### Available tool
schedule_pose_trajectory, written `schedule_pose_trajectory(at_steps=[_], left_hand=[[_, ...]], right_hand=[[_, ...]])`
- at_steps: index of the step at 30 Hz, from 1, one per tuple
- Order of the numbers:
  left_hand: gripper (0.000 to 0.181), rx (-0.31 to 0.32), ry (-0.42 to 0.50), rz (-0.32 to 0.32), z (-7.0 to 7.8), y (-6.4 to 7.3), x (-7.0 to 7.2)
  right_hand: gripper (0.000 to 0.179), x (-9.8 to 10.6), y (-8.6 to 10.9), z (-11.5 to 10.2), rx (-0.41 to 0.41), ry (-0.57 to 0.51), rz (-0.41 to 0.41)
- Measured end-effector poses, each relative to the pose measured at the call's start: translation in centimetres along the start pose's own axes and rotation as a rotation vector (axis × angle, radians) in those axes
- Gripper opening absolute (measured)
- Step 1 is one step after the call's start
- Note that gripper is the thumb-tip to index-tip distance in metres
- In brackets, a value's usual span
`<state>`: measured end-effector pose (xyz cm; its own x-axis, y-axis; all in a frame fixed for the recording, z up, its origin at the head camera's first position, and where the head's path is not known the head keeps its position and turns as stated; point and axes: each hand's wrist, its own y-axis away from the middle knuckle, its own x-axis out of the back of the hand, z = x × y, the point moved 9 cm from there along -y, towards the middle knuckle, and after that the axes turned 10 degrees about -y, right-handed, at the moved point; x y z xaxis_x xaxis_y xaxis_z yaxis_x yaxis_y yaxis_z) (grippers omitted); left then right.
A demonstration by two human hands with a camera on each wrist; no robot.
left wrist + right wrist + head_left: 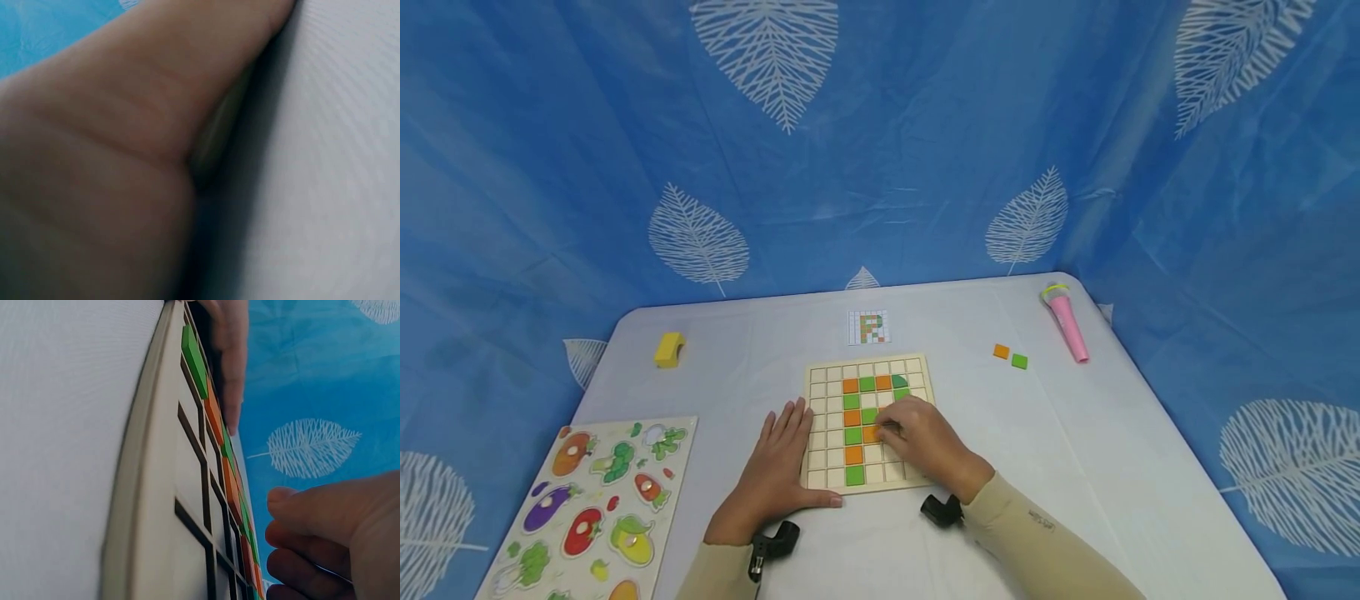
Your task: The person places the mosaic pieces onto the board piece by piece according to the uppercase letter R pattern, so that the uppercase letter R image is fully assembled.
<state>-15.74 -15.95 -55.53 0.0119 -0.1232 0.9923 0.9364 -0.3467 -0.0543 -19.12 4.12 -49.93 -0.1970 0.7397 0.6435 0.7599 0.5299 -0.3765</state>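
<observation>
A wooden grid board (820, 482) lies in front of me, with orange and green square tiles set in its cells. My left hand (782, 475) rests beside its left edge, fingers spread, the thumb along the near edge. Over the board's right half, my right hand (928, 437) has its fingers curled, the fingertips right at an orange tile (870, 434). In the right wrist view, the thumb (284, 495) lies above the bent fingers; I cannot tell whether a tile is between them. A dark green rounded piece (899, 381) sits at the upper right of the pattern.
A small pattern card (869, 327) lies behind the board. To the right are a loose orange tile (1002, 351), a loose green tile (1019, 361) and a pink toy microphone (1066, 325). A yellow block (669, 350) stands at left, behind a vegetable puzzle board (681, 450).
</observation>
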Motion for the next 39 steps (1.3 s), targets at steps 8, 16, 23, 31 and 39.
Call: schedule_pose_trajectory(at_steps=[8, 16, 23, 31, 39], left_hand=[[0.151, 0.016, 0.003, 0.013, 0.0, -0.1, 0.0], [0.153, 0.022, 0.009, -0.023, 0.0, -0.1, 0.1], [0.153, 0.025, 0.008, -0.019, 0.1, -0.1, 0.2], [0.153, 0.022, 0.017, -0.016, 0.1, -0.1, 0.3], [0.153, 0.016, 0.013, -0.004, 0.2, -0.1, 0.3]], right_hand=[[0.013, 1.1, 0.0, 0.6, 0.04, -0.011, 0.042], [0.015, 2.8, 0.0, 1.4, 0.003, -0.004, 0.068], [0.016, 5.1, 0.0, 3.3, -0.054, 0.027, 0.11], [0.02, 8.8, 0.3, 6.2, -0.172, 0.107, 0.175], [0.021, 11.8, 1.2, 8.3, -0.19, 0.114, 0.223]])
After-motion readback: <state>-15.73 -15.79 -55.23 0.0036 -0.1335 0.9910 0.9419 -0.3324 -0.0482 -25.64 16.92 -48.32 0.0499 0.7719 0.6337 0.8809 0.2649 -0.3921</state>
